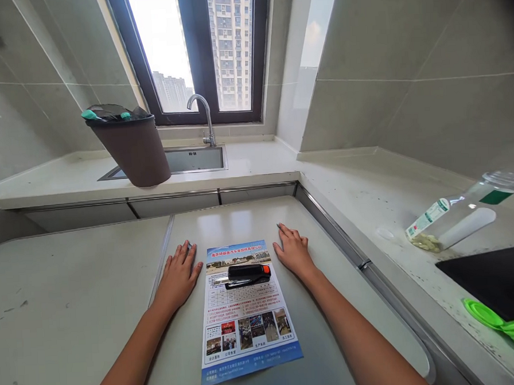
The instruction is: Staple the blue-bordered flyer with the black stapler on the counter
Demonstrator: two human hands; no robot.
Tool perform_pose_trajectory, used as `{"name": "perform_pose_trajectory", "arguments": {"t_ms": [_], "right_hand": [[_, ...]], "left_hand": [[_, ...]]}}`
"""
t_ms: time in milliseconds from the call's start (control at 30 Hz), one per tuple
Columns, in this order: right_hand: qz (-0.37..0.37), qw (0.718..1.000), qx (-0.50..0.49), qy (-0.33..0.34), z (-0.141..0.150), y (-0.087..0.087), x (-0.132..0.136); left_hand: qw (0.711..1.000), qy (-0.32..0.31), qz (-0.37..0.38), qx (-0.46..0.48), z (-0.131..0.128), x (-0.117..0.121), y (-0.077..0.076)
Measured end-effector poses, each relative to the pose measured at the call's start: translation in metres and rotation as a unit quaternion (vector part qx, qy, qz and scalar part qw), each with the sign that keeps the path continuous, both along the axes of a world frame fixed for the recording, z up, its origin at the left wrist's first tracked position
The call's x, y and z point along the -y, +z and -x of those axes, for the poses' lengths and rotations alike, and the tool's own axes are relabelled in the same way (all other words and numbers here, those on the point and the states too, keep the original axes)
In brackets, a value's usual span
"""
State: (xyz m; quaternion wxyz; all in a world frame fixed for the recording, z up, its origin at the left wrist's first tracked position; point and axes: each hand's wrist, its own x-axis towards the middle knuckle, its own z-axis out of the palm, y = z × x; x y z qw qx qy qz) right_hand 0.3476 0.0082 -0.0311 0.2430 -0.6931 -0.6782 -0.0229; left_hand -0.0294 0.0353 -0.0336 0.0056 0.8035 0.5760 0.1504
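Observation:
A printed flyer [248,354] with a blue border, text and small photos lies flat on the white table between my hands. On its upper half rests a black stapler [248,273] with an orange-red end, lying sideways. To the left of the flyer, my left hand [179,277] is laid on the tabletop with fingers stretched out, holding nothing. On the other side my right hand [294,249] also lies on the tabletop, its fingers extended and apart from both flyer and stapler.
Behind the table [93,281], a brown bin [134,150] stands by the sink [195,160] and its faucet [209,117]. Along the right counter [351,182] are a clear jar [460,210], a black board [494,278] and a bright green object [487,312].

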Motion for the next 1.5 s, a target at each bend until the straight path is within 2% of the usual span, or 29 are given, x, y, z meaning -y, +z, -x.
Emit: {"name": "perform_pose_trajectory", "arguments": {"t_ms": [167, 267, 367, 533, 833, 967, 1067, 1267, 1500], "right_hand": [[0.0, 0.999, -0.05, -0.01, 0.002, 0.005, 0.0], [-0.072, 0.988, -0.138, -0.004, 0.006, 0.011, 0.001], [-0.153, 0.964, -0.217, 0.018, 0.01, 0.018, 0.003], [-0.17, 0.944, -0.282, 0.035, 0.013, 0.02, 0.002], [-0.169, 0.939, -0.29, 0.067, 0.017, 0.023, 0.005], [-0.158, 0.941, -0.282, 0.101, 0.019, 0.024, 0.006], [-0.153, 0.938, -0.287, 0.117, 0.019, 0.025, 0.006], [-0.155, 0.934, -0.302, 0.115, 0.019, 0.028, 0.009], [-0.143, 0.934, -0.289, 0.152, 0.02, 0.028, 0.009]], "left_hand": [[1.0, -0.013, -0.002, 0.013, 0.0, 0.002, 0.006], [0.999, -0.027, -0.006, 0.045, 0.005, 0.004, 0.01], [0.998, -0.02, -0.01, 0.063, 0.012, 0.004, 0.012], [0.994, -0.026, -0.037, 0.097, 0.016, 0.003, 0.011], [0.989, -0.024, -0.056, 0.135, 0.017, -0.002, 0.005], [0.989, -0.025, -0.045, 0.142, 0.011, 0.003, 0.012], [0.981, -0.017, -0.044, 0.188, 0.0, 0.011, 0.022], [0.955, -0.063, -0.002, 0.289, -0.017, 0.025, 0.038], [0.919, -0.136, 0.071, 0.362, -0.024, 0.028, 0.039]]}}
